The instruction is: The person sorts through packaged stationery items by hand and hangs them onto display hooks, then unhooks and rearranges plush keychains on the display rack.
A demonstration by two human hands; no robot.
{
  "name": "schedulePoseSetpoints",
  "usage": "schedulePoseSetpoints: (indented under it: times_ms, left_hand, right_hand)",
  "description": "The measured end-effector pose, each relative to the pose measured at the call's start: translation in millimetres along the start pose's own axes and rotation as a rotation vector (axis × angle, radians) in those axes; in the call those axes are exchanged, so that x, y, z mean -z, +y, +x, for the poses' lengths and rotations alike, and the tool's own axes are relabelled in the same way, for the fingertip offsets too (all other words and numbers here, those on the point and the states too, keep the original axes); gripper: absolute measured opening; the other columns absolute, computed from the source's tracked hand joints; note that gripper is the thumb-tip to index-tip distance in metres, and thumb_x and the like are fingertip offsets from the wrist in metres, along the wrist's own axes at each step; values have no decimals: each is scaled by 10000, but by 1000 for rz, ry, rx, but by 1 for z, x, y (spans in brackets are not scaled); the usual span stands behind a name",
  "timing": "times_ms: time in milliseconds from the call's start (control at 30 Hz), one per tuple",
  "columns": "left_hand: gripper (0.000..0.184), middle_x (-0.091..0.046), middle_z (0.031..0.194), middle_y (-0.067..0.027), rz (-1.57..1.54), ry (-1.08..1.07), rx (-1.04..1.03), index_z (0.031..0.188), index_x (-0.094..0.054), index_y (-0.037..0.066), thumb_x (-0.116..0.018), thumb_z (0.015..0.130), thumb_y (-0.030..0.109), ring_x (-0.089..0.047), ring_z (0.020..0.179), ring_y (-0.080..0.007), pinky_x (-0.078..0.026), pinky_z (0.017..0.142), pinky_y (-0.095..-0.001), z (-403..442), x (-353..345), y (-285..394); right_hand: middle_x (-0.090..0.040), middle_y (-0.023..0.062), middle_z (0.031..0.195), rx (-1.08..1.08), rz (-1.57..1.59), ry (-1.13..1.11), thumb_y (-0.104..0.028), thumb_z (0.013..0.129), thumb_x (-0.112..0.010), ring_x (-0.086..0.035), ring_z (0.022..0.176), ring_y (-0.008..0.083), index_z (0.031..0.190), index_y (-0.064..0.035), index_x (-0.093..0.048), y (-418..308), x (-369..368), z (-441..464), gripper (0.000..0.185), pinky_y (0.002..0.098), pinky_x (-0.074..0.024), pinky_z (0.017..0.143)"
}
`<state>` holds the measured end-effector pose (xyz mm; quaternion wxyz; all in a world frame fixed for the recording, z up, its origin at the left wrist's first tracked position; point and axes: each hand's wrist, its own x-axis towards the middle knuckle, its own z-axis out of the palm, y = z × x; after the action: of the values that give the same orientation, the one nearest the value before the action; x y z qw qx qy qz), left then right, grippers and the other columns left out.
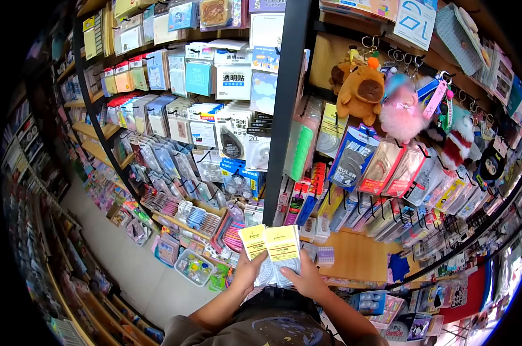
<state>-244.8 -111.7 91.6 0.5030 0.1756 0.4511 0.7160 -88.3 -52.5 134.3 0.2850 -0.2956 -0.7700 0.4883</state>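
Two stacks of clear packets with yellow-and-white header cards are held up side by side near the lower middle. Around the left stack (254,239) the fingers of my left hand (248,270) are closed. My right hand (308,279) grips the right stack (282,242), its thumb lying across the clear lower part. Round transparent shapes show inside the packets. The two stacks touch or slightly overlap, just below the foot of a black shelf post (287,109). A similar yellow-topped packet (332,130) hangs on the rack at the right.
Hooks with stationery packs (234,82) fill the left rack. Plush keychains (362,89) and ruler sets (354,158) hang at the right, above a wooden shelf (353,256). A plastic bin (194,267) stands low by the floor aisle (117,248).
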Motion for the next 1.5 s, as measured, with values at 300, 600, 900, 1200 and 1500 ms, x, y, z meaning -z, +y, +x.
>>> schedulePoseSetpoints:
  times_ms: [300, 600, 900, 1200, 1500]
  left_hand:
    - [426, -560, 1135, -103, -181, -155, 389, 1236, -398, 7, -566, 848, 52, -552, 1028, -191, -451, 863, -314, -8, 5, 0]
    - [558, -470, 1186, -127, 85, -65, 177, 1296, -226, 32, -559, 889, 222, -488, 1061, -193, -418, 880, -310, -10, -9, 2]
    - [738, -389, 1269, -130, 174, -16, -88, 1384, -42, 85, -572, 871, 119, -387, 1166, -193, -335, 956, -305, -15, -3, -7]
    - [835, -378, 1297, -125, 192, -61, -87, 1394, 8, 102, -602, 828, 26, -392, 1184, -202, -323, 982, -315, -1, 14, 10]
    - [668, -451, 1190, -117, -38, 143, -162, 1308, -142, 77, -618, 840, 121, -475, 1078, -193, -417, 887, -312, 20, 14, 23]
  right_hand:
    - [-524, 112, 1109, -41, 387, 177, -77, 788, -634, -495, 1031, 164, 1201, 11, -378, -24, 11, 5, 494, 316, -386, 899]
    - [-601, 223, 923, 98, -629, -56, -206, 782, -615, -601, 834, 385, 1217, 2, -343, -61, 16, 26, 553, 447, -476, 660]
    - [-574, 237, 976, -23, -758, -271, -220, 798, -605, -601, 873, 370, 1206, -4, -350, -42, -6, 37, 528, 458, -477, 686]
    - [-579, 137, 1004, -44, 105, -175, -161, 806, -632, -571, 906, 192, 1169, 30, -410, -18, 9, 22, 467, 315, -446, 791]
    - [-528, 52, 1133, -639, 1046, -400, -96, 875, -546, -520, 1018, 142, 1263, -33, -391, -27, -27, -31, 423, 293, -421, 863]
